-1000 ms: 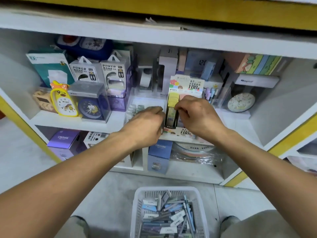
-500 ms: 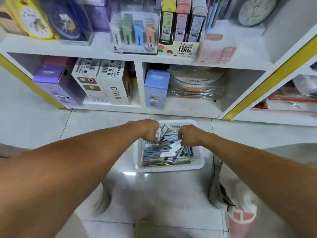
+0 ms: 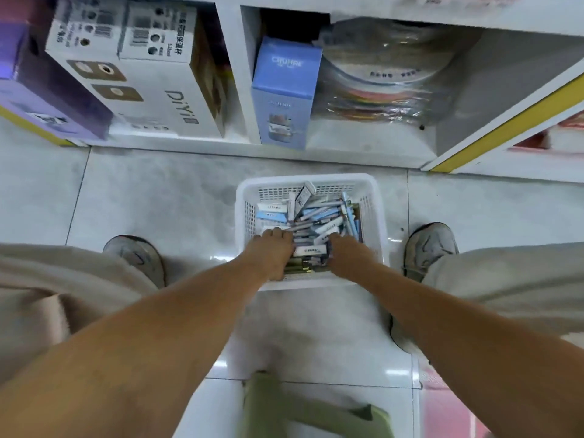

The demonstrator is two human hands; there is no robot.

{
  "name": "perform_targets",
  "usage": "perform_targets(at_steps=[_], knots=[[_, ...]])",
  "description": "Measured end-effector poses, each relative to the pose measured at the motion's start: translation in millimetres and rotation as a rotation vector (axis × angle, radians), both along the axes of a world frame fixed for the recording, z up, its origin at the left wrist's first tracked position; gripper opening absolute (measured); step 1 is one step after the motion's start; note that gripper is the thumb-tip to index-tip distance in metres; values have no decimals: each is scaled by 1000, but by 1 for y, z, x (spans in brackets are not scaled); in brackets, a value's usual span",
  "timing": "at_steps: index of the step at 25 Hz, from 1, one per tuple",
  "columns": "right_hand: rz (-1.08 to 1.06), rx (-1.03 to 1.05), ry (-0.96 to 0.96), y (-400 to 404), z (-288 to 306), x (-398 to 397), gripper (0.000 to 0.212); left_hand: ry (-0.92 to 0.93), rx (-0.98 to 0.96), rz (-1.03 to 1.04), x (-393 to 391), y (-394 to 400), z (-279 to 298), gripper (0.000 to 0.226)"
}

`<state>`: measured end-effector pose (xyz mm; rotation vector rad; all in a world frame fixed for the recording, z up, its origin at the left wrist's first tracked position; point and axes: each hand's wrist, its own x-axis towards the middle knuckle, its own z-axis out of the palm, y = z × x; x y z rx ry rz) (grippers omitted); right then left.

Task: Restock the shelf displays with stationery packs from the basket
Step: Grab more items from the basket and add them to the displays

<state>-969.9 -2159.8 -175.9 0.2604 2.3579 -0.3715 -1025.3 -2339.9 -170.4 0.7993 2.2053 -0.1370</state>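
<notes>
A white plastic basket (image 3: 376, 197) stands on the floor tiles between my feet, heaped with several slim stationery packs (image 3: 319, 216) in white, blue and grey. Both hands reach down into its near half. My left hand (image 3: 271, 251) lies knuckles up on the packs at the near left, fingers curled down among them. My right hand (image 3: 347, 254) rests on the near right of the heap, fingertips buried. A white pack (image 3: 308, 250) lies between the two hands. Whether either hand grips a pack is hidden.
The lowest shelf is just beyond the basket: white DIYI boxes (image 3: 151, 74), a purple box (image 3: 41, 99), a blue carton (image 3: 284, 93), wrapped round items (image 3: 385, 80). My shoes (image 3: 139, 257) (image 3: 429, 245) flank the basket. A green stool (image 3: 309, 409) sits below me.
Both hands left the upper shelf display and dropped into the basket on the floor. My view tilted down, so the upper shelf is out of sight.
</notes>
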Motion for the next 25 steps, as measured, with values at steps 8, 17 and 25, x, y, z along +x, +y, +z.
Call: perform_targets(at_steps=[8,17,25], knots=[[-142,-290,223,-16,-12,8,40,-39,66,-1,-5,10,-22,118],[-424,-412,177,-6,-12,5,51,-32,118,77,2,17,-33,102],[-505,-305,93,17,-12,1,53,-142,208,115,-1,12,-31,100]])
